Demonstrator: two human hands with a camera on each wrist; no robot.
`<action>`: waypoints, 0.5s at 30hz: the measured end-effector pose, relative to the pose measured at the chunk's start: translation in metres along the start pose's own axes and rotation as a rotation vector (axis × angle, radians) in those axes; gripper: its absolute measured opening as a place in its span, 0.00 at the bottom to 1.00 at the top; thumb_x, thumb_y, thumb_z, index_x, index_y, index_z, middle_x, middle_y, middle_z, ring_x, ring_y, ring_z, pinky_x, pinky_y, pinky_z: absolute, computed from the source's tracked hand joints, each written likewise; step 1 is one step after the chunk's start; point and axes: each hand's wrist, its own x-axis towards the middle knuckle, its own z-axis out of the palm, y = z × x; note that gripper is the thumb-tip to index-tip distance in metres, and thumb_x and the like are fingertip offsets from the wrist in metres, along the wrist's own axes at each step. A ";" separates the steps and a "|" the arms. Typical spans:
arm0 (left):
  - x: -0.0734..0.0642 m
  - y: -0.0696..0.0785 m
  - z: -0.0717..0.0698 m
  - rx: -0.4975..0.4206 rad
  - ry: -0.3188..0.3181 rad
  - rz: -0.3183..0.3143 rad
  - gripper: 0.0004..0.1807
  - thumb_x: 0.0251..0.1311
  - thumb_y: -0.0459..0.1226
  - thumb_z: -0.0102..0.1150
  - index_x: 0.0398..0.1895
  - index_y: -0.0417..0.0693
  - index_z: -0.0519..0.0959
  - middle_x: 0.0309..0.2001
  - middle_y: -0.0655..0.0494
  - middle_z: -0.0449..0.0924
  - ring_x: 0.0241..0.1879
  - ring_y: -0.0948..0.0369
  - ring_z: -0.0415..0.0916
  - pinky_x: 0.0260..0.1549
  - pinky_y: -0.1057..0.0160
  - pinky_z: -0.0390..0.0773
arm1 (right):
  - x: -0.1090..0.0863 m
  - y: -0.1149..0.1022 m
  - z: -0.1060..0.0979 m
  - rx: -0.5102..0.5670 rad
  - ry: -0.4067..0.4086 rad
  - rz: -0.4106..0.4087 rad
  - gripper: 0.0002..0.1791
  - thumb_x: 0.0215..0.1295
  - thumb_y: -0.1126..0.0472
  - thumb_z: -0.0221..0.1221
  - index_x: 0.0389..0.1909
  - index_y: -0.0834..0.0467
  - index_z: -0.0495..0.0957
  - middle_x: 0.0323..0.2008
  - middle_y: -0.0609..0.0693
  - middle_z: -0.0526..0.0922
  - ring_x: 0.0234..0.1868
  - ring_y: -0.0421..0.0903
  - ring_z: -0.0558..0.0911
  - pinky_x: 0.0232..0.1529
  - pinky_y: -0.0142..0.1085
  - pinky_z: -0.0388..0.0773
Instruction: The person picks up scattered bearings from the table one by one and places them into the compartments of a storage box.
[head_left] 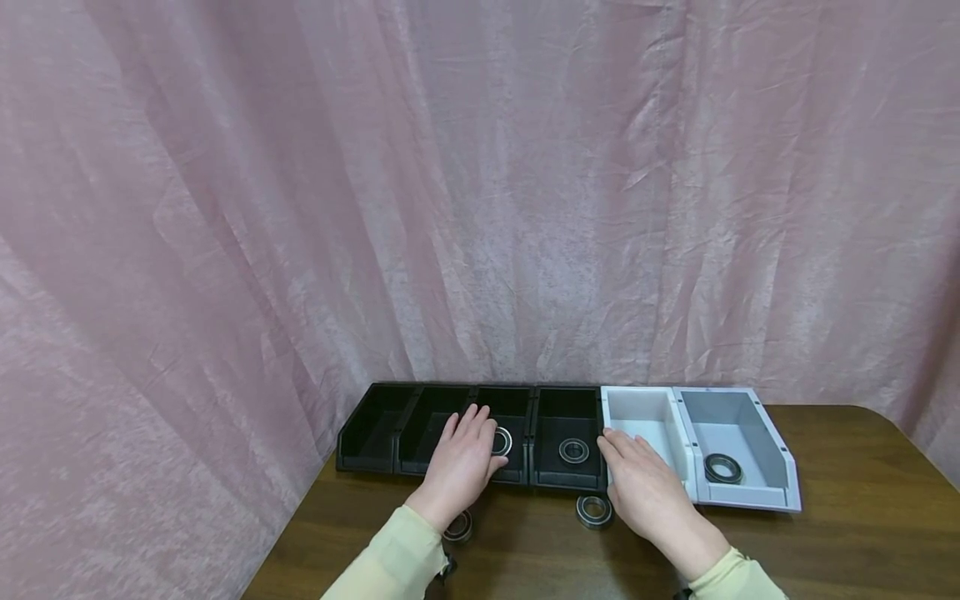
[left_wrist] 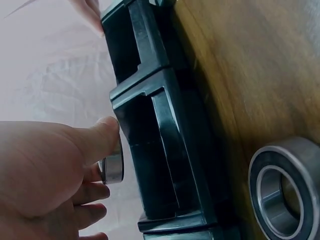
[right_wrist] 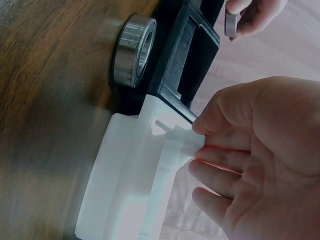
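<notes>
My left hand (head_left: 463, 454) is over the black bins and pinches a steel ball bearing (left_wrist: 114, 167) between thumb and fingers. In the head view, part of that bearing shows beside the fingertips, over the third black bin (head_left: 517, 400). My right hand (head_left: 651, 487) lies at the left wall of the white bin (head_left: 678, 450), fingers loosely extended and thumb tip right at the rim where it meets the last black bin (head_left: 551, 400). Two bearings lie on the table before the bins: one (head_left: 582, 511) between the hands, another (left_wrist: 306, 162) partly behind the left wrist in the head view.
Several black bins, the white bin and a light grey bin (head_left: 783, 492) stand in one row on the wooden table (head_left: 847, 500). One bearing (head_left: 563, 451) rests in the last black bin, another (head_left: 708, 472) in the grey one. A pink curtain (head_left: 525, 208) hangs behind.
</notes>
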 end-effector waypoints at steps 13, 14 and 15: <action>0.007 -0.003 0.009 -0.003 -0.080 -0.036 0.30 0.74 0.51 0.71 0.67 0.38 0.81 0.74 0.39 0.78 0.78 0.43 0.70 0.76 0.36 0.68 | -0.001 0.000 0.000 -0.001 0.003 -0.001 0.33 0.54 0.72 0.71 0.65 0.73 0.80 0.68 0.68 0.81 0.70 0.65 0.80 0.73 0.60 0.73; 0.007 -0.003 0.010 -0.004 -0.085 -0.037 0.30 0.74 0.51 0.71 0.66 0.39 0.81 0.74 0.39 0.78 0.78 0.43 0.70 0.76 0.36 0.68 | -0.001 -0.001 0.000 -0.001 0.003 -0.001 0.33 0.54 0.72 0.71 0.65 0.73 0.80 0.68 0.69 0.81 0.70 0.65 0.80 0.73 0.60 0.73; 0.007 -0.003 0.011 -0.005 -0.092 -0.038 0.30 0.74 0.51 0.71 0.66 0.39 0.81 0.74 0.39 0.78 0.78 0.43 0.70 0.76 0.36 0.68 | -0.001 -0.001 -0.001 0.000 0.002 0.000 0.33 0.54 0.72 0.71 0.65 0.73 0.80 0.68 0.69 0.81 0.70 0.65 0.80 0.73 0.60 0.73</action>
